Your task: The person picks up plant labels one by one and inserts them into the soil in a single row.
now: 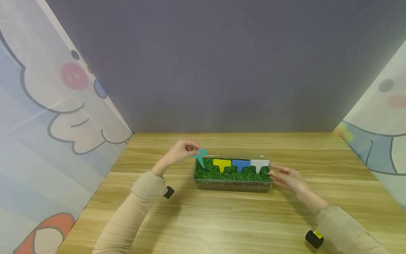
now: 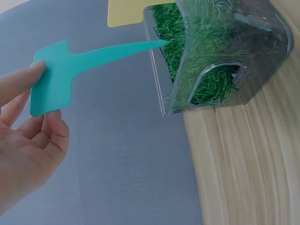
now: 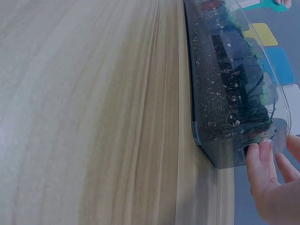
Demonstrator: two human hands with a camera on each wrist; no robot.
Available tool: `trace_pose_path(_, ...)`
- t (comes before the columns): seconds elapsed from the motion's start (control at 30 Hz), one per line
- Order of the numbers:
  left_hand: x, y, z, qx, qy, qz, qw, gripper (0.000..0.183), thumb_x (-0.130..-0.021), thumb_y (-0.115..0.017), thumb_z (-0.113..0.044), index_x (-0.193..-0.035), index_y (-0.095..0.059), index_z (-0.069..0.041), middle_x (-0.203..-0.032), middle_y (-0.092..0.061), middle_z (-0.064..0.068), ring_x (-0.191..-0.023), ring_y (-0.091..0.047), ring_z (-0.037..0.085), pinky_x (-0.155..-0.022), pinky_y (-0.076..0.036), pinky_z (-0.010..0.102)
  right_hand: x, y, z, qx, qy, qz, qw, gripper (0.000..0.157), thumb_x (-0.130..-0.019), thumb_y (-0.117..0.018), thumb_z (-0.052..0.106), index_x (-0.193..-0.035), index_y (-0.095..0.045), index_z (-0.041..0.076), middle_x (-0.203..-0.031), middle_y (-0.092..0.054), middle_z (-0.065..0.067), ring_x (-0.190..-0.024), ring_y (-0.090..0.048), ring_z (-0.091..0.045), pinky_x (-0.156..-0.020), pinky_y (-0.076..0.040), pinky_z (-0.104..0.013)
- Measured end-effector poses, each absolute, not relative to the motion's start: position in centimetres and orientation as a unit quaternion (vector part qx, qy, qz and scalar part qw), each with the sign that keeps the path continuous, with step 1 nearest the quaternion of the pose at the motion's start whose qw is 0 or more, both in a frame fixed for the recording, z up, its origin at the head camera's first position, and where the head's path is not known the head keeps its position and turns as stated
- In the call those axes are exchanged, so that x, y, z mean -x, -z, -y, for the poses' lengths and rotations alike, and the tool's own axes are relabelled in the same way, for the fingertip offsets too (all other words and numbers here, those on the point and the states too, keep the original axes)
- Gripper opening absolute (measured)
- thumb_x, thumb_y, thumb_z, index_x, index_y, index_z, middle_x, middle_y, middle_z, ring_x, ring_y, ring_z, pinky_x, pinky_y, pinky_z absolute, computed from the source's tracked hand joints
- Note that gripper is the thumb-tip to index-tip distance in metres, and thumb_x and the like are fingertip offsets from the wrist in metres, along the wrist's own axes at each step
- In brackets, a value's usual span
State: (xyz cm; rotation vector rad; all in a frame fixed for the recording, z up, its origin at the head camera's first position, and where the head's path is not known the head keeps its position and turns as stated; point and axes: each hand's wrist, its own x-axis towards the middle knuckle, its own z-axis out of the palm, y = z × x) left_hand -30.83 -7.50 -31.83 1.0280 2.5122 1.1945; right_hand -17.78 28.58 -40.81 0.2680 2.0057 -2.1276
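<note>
My left hand [image 1: 182, 151] pinches a teal T-shaped plant label [image 2: 54, 77] by its flat head, thumb on one face and fingers behind. The label's pointed stem slants down to the grass at the left end of a clear planter box [image 1: 233, 186]; whether its tip has entered the grass, I cannot tell. Yellow [image 1: 222, 163], blue [image 1: 241, 164] and white [image 1: 259, 164] labels stand upright in the green grass [image 1: 234, 176]. My right hand [image 1: 290, 180] rests its extended fingertips against the box's right end, at a cut-out handle [image 3: 245, 151] in the wall.
Dark soil with pale specks [image 3: 222, 93] shows through the box's side. The box stands on a wood-grain table [image 1: 222, 218] with a grey panel [image 1: 234, 70] behind. Cartoon-print cloths hang left [image 1: 38, 116] and right [image 1: 385, 116]. Black devices are on both wrists.
</note>
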Motion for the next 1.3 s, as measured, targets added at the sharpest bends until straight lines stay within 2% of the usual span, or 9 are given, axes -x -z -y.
trace_pose_path(0.63, 30.6, 33.3, 6.8, -0.36, -0.395, -0.839, 0.099, 0.014, -0.08, -0.063, -0.007, -0.093, -0.067, -0.002, -0.085, -0.062, 0.005, -0.07, -0.05, 0.013, -0.063, -0.044, 0.024, 17.9, 40.7, -28.5, -0.092, 0.719, -0.681, 0.103, 0.066, -0.084, -0.06, 0.019, -0.135, -0.025, -0.004, -0.109, -0.059, -0.003, -0.09, -0.059, -0.004, -0.083, -0.047, -0.023)
trace_pose_path(0.9, 30.6, 34.1, 6.7, -0.361, -0.387, -0.843, 0.099, 0.014, -0.081, -0.062, -0.007, -0.093, -0.066, -0.002, -0.082, -0.062, 0.004, -0.067, -0.05, 0.011, -0.06, -0.044, 0.022, 17.9, 40.8, -28.6, -0.091, 0.722, -0.678, 0.104, 0.064, -0.085, -0.06, 0.018, -0.134, -0.026, -0.003, -0.103, -0.062, 0.003, -0.089, -0.059, -0.004, -0.083, -0.047, -0.023)
trace_pose_path(1.03, 30.1, 33.9, 6.4, -0.348, -0.376, -0.852, 0.106, 0.014, -0.081, -0.062, -0.006, -0.093, -0.066, -0.001, -0.086, -0.062, 0.005, -0.069, -0.05, 0.012, -0.063, -0.043, 0.022, 17.9, 40.9, -28.6, -0.096, 0.72, -0.679, 0.104, 0.064, -0.084, -0.06, 0.018, -0.135, -0.026, -0.002, -0.102, -0.062, 0.005, -0.089, -0.059, -0.004, -0.083, -0.047, -0.023)
trace_pose_path(1.3, 30.5, 35.0, 6.4, -0.342, -0.368, -0.857, 0.113, 0.014, -0.08, -0.062, -0.007, -0.093, -0.066, -0.003, -0.087, -0.063, 0.004, -0.071, -0.051, 0.012, -0.065, -0.045, 0.024, 17.9, 40.9, -28.5, -0.09, 0.717, -0.684, 0.103, 0.065, -0.085, -0.06, 0.018, -0.135, -0.025, -0.003, -0.106, -0.06, 0.0, -0.089, -0.059, -0.004, -0.083, -0.046, -0.023)
